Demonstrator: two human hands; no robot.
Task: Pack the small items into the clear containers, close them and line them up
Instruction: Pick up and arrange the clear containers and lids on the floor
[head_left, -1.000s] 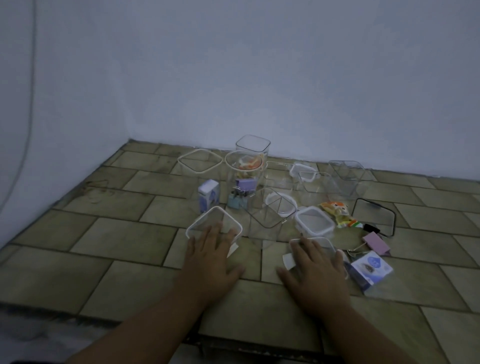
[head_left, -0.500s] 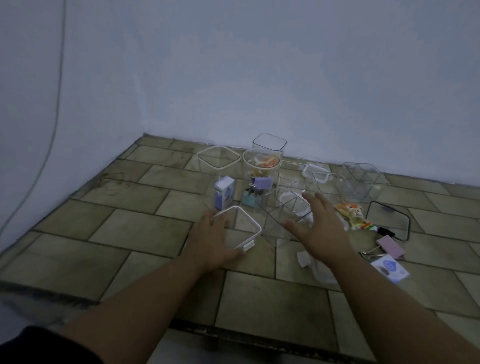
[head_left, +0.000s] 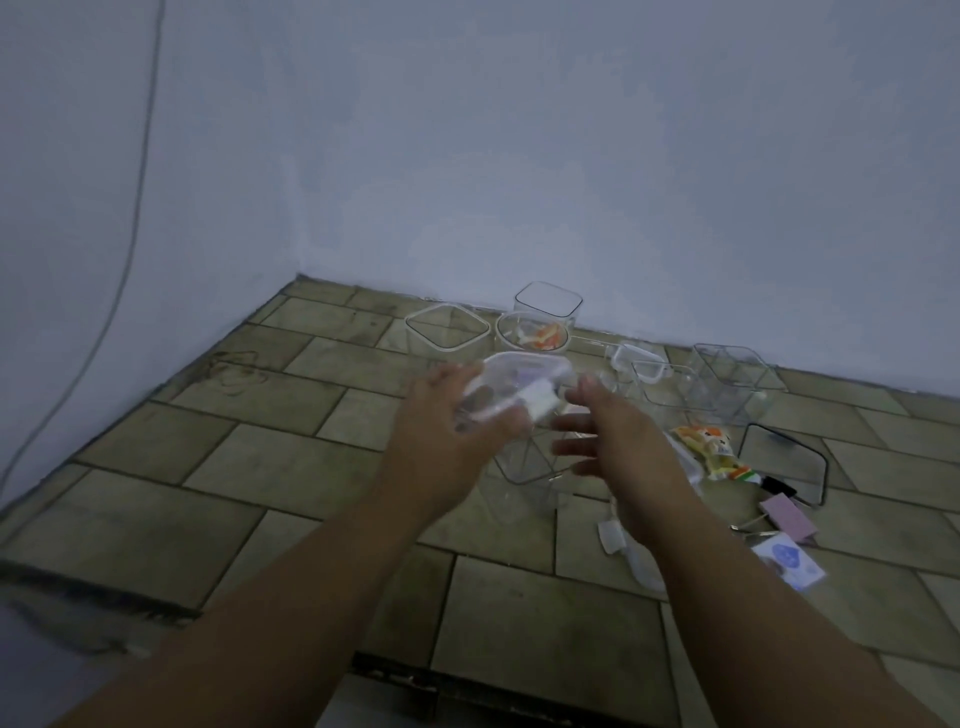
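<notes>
The left hand (head_left: 447, 415) grips a clear lid (head_left: 519, 384) by its near edge, fingers curled under the white rim. It holds the lid tilted above the tiled floor (head_left: 260, 467), probably so the rim can be turned square to a container mouth before it is pressed on. Motion blur hides exactly how the fingers lie. The right hand (head_left: 608, 436) hovers just beside the lid at its four o'clock with fingers spread, holding nothing. It looks ready either to take the lid's free side or to steady the open container (head_left: 519, 462), which stands on the floor directly below both hands. At twelve o'clock from the hands a round jar (head_left: 532, 332) already holds orange items, with a taller square container (head_left: 548, 301) behind it near the wall. More clear containers (head_left: 732, 384) cluster at two o'clock. The loose items lie unpacked at three to four o'clock: a snack packet (head_left: 706, 441), a pink clip (head_left: 787, 517) and a blue-printed packet (head_left: 789, 558), all well apart from the held lid. Most of the packing seems undone, so capping an empty container now would be premature unless this lid belongs to the filled jar.
</notes>
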